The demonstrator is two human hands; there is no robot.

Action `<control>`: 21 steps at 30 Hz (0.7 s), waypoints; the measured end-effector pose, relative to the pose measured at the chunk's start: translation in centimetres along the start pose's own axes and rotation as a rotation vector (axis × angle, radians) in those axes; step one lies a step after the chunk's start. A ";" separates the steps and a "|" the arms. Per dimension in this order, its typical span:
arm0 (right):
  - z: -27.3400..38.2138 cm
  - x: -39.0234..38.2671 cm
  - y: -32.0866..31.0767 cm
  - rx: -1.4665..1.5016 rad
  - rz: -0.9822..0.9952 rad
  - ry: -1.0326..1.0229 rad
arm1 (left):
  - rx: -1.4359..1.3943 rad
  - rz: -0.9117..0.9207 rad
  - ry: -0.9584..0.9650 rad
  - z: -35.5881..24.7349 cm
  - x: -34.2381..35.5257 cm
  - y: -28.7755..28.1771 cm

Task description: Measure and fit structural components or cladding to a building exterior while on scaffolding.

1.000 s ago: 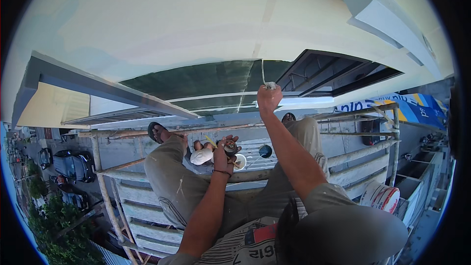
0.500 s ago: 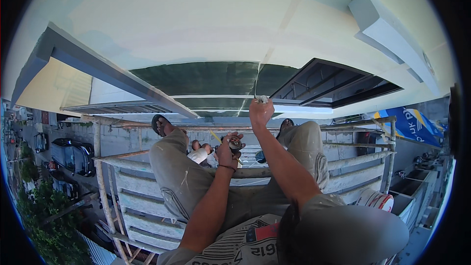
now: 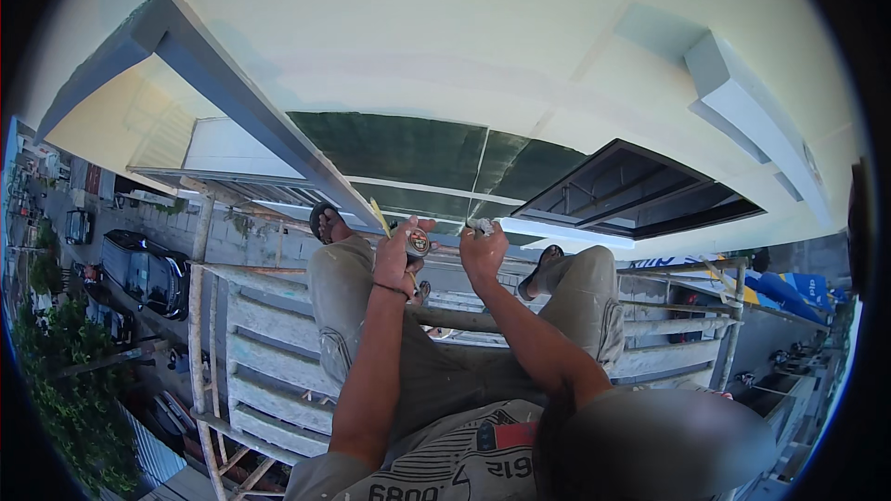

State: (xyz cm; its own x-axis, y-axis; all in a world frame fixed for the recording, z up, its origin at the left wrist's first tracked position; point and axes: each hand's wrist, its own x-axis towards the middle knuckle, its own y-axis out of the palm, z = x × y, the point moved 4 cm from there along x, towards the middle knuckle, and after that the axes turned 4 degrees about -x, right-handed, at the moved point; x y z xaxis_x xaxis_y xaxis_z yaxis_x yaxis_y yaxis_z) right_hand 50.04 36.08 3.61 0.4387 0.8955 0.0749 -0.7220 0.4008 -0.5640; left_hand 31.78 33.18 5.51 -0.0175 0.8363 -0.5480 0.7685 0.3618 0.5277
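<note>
We were up by a dark green wall band (image 3: 390, 153)
Our left hand (image 3: 392, 258) was curled round a small round tin (image 3: 419, 241), out in front of us; our right hand (image 3: 485, 255) was closed on a pale crumpled thing (image 3: 480, 224) (too small to make out), near the tin.

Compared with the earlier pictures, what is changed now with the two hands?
The right hand has come down past the dark green wall panel. The left hand has risen a little in the picture, so both are nearly level. Nothing was let go: the left keeps its round tin, the right its whitish wad.
</note>
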 end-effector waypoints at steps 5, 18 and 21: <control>1.3 -4.3 -0.4 -0.031 0.124 -0.100 | 0.014 0.016 -0.069 -4.1 1.9 -1.4; 4.2 -12.5 -8.4 0.084 0.434 -0.209 | -0.543 0.088 -0.174 -2.6 9.4 -5.5; 3.0 -12.9 -11.1 0.075 0.406 -0.222 | -0.693 0.235 -0.255 -2.5 9.9 -5.1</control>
State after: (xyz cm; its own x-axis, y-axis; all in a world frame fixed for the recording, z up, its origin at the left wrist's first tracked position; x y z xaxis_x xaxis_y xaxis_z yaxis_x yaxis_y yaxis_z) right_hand 50.84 20.66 11.37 -0.0068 0.9992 0.0389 -0.8520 0.0146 -0.5233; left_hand 26.04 40.63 -0.96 0.3087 0.8326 -0.4599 0.1569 0.4323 0.8880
